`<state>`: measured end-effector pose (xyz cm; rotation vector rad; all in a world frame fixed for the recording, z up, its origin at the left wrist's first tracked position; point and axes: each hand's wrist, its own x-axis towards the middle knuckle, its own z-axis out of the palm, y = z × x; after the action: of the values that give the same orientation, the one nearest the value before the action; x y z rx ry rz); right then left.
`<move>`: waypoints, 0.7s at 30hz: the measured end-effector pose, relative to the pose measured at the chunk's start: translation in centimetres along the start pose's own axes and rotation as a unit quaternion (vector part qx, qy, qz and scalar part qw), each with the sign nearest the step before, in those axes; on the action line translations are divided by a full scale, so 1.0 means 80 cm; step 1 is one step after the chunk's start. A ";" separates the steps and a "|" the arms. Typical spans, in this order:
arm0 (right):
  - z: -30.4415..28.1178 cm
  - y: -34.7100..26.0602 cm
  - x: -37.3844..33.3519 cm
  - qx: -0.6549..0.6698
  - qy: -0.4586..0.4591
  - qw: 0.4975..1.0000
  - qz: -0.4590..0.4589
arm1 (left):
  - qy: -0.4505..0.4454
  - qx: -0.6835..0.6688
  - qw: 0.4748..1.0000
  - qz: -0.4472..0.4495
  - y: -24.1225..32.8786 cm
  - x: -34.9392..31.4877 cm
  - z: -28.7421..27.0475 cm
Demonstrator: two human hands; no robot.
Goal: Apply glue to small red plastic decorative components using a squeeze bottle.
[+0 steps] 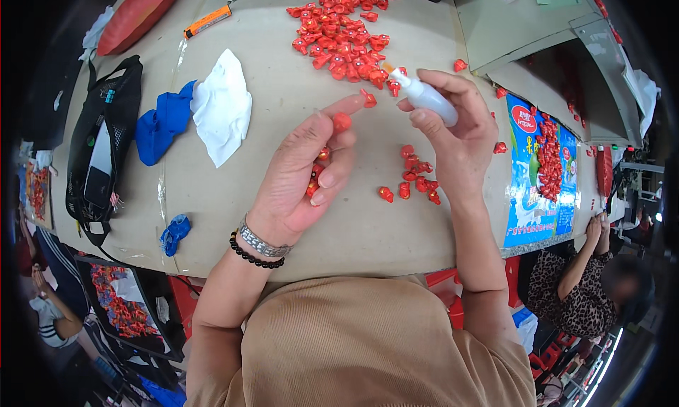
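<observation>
My left hand (300, 156), with a metal watch and a black bead bracelet at the wrist, is closed around several small red plastic pieces (341, 122). One sits between thumb and fingers, others lie in the curled fingers. My right hand (463, 117) grips a white squeeze bottle (430, 101), its narrow orange-tipped nozzle pointing up and left toward the pile. Beyond the hands spreads a large pile of red pieces (346, 43). A smaller group of red pieces (417, 172) lies on the table between my forearms.
On the left are a white cloth (223, 110), a blue cloth (164, 124), a black bag (102, 152) and an orange tube (207, 21). At right stand a grey metal box (530, 25) and a blue printed sheet (527, 188) with red pieces. A person (587, 287) sits at the right.
</observation>
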<state>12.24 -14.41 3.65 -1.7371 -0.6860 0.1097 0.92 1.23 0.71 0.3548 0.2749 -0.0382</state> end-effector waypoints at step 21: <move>-0.011 -0.001 -0.011 -0.114 -0.025 0.971 -0.207 | 0.018 0.046 0.998 0.046 -0.005 0.004 -0.013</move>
<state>11.84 -15.59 3.68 -1.7736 -1.1209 -0.2229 0.94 1.20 -0.48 0.4591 0.2933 0.0472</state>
